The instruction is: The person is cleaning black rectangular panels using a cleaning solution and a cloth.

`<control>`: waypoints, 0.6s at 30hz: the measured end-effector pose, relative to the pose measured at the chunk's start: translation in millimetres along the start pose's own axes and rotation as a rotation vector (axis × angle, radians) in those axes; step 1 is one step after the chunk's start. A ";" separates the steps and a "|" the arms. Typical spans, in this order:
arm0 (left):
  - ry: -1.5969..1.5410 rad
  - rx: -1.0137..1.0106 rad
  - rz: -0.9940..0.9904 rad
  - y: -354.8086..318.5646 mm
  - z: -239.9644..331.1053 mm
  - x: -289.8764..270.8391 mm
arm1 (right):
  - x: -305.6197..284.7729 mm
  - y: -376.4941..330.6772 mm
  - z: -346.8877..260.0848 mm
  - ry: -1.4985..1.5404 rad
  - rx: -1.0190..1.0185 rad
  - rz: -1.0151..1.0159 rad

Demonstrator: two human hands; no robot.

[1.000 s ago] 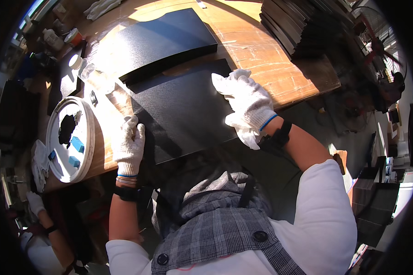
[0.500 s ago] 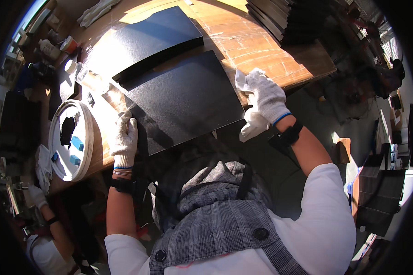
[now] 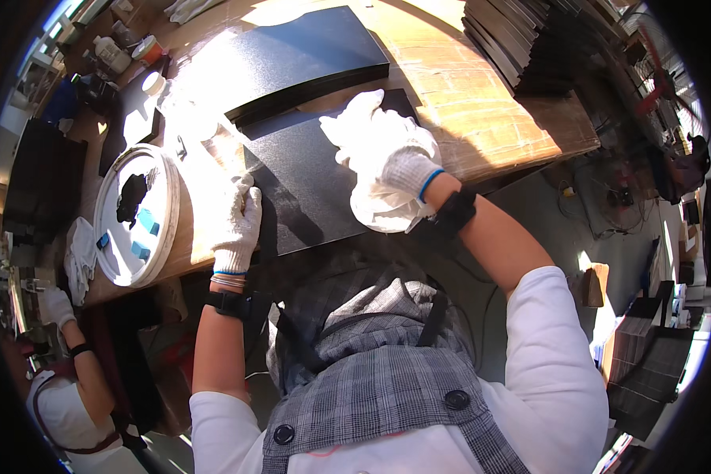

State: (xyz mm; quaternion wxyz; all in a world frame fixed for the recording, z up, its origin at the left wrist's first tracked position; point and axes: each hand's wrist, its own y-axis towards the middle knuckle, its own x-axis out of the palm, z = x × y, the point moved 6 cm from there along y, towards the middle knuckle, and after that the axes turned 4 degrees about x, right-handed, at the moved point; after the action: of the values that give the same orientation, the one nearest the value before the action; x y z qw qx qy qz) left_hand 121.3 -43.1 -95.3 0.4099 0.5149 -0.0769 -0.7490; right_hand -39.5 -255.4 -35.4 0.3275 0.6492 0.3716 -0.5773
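Note:
A black flat panel [image 3: 308, 178] with a grained surface lies on the table in front of me. My right hand [image 3: 391, 150], in a white knit glove, is over the panel's right part and has a white cloth [image 3: 379, 205] bunched beneath it, its lower part hanging near the front edge. At the panel's left edge, my gloved left hand [image 3: 238, 221] grips the side with its thumb and fingers close together; its fingertips are partly washed out by glare. Just beyond lies a thick stack of black panels [image 3: 308, 51].
Left of my left hand sits a round white lid [image 3: 171, 182] carrying blue blocks [image 3: 146, 221] and a dark patch. A clear bottle [image 3: 189, 114] lies behind it. More dark panels [image 3: 505, 39] are stacked at the table's far right. A co-worker's gloved hand [image 3: 55, 306] shows at lower left.
My right hand has moved left with the cloth, from the panel's right edge onto its surface. My left hand stays at the left edge. The whole view has shifted slightly.

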 end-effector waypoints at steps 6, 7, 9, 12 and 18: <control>-0.015 0.184 0.136 -0.6 16.9 -6.9 | -10.5 -41.9 -105.1 0.139 -0.384 -0.042; -0.039 0.143 0.133 -2.4 16.6 -8.7 | -1.1 -34.1 -82.0 0.110 -0.431 0.177; -0.048 0.138 0.140 0.6 23.1 -14.6 | 14.2 10.5 -8.5 -0.024 0.008 0.071; -0.041 0.095 0.179 -5.7 21.8 -25.3 | -18.2 11.2 4.7 0.068 0.361 -0.088; -0.049 0.112 0.119 7.5 28.7 -10.0 | 13.7 35.6 -89.7 0.198 -0.178 0.171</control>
State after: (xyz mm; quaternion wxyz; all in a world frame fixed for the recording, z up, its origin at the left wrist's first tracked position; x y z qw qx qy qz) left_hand 102.6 -49.9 -71.0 0.4225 0.5129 -0.1591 -0.7302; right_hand 37.4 -195.4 -38.5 0.3936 0.7006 0.3949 -0.4454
